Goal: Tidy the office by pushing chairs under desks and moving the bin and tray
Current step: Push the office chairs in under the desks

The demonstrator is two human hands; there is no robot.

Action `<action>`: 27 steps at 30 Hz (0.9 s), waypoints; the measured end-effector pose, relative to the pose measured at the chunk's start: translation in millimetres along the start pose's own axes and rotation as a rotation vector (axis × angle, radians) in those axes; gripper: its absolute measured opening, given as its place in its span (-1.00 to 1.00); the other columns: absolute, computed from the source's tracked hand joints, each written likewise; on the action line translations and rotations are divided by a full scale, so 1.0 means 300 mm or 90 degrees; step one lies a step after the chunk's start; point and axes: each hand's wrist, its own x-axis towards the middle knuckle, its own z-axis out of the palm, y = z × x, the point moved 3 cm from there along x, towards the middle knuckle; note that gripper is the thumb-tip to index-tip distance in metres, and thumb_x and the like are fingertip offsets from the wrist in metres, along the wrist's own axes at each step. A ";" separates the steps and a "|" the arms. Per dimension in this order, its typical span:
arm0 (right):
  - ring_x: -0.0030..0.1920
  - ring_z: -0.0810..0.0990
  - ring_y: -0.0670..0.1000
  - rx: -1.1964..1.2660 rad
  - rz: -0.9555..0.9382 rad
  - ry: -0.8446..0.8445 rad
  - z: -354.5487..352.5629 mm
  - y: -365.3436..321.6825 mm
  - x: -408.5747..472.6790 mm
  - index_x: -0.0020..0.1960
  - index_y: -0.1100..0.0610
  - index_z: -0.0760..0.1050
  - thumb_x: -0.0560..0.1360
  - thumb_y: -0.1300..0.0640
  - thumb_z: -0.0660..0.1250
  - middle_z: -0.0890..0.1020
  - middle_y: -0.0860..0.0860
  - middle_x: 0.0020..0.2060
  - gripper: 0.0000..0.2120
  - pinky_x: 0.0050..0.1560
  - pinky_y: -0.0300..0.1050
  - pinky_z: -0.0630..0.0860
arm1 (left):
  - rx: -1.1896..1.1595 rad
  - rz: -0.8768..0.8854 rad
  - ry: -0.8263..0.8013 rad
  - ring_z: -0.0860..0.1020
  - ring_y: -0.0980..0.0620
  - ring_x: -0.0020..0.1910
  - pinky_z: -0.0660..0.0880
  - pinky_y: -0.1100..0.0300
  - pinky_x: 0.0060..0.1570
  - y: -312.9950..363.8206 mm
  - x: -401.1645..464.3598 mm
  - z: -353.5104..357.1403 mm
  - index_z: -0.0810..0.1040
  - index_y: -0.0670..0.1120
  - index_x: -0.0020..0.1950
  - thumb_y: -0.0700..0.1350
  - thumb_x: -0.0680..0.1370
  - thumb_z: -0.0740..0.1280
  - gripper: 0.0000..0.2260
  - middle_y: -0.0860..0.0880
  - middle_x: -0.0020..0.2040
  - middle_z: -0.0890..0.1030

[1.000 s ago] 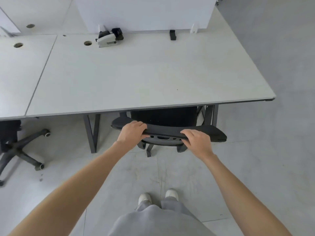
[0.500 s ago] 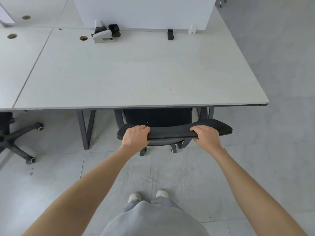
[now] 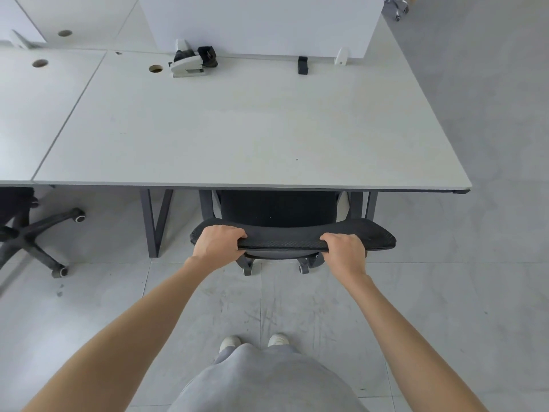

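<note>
A black mesh office chair (image 3: 285, 236) stands in front of me with its seat under the white desk (image 3: 237, 129). Only the top of its backrest and two rear castors show past the desk's front edge. My left hand (image 3: 218, 243) grips the top edge of the backrest near its left end. My right hand (image 3: 344, 251) grips the same edge right of the middle. Both arms are stretched out forward. No bin or tray is in view.
A second black chair (image 3: 26, 230) with a star base stands at the left, under the neighbouring desk (image 3: 35, 108). A white and black clamp device (image 3: 190, 62) sits at the desk's back by the white divider panel (image 3: 258, 22). Grey tiled floor (image 3: 490, 263) lies to the right.
The chair has rolled further in under the desk and its backrest has straightened parallel to the desk edge. Both hands kept their grip and I stepped forward with it.
</note>
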 end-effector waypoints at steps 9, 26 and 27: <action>-0.31 0.64 0.09 0.021 -0.088 0.021 -0.002 0.015 -0.050 -0.19 0.18 0.61 0.14 0.27 0.56 0.68 0.04 -0.33 -0.73 -0.26 -0.13 0.51 | -0.028 -0.015 0.015 0.55 0.02 0.04 0.42 0.19 -0.09 0.018 -0.014 -0.020 0.55 0.04 0.17 0.03 0.49 0.27 -0.73 0.07 0.07 0.63; 0.02 0.49 -0.08 0.139 -0.108 0.122 -0.062 0.204 -0.133 0.05 0.18 0.61 0.57 -0.20 -0.03 0.68 0.02 -0.04 -0.43 0.09 -0.22 0.28 | -0.157 0.097 0.204 0.65 -0.11 -0.24 0.53 0.11 -0.16 0.064 -0.136 -0.023 0.66 -0.18 -0.05 -0.10 0.37 0.46 -0.78 -0.08 -0.17 0.70; 0.02 0.51 -0.06 0.134 -0.104 0.121 -0.064 0.200 -0.135 0.05 0.18 0.60 0.57 -0.19 -0.03 0.68 0.02 -0.04 -0.43 0.10 -0.21 0.28 | -0.158 0.095 0.204 0.64 -0.12 -0.23 0.52 0.10 -0.15 0.062 -0.136 -0.023 0.65 -0.18 -0.04 -0.08 0.38 0.44 -0.77 -0.09 -0.17 0.70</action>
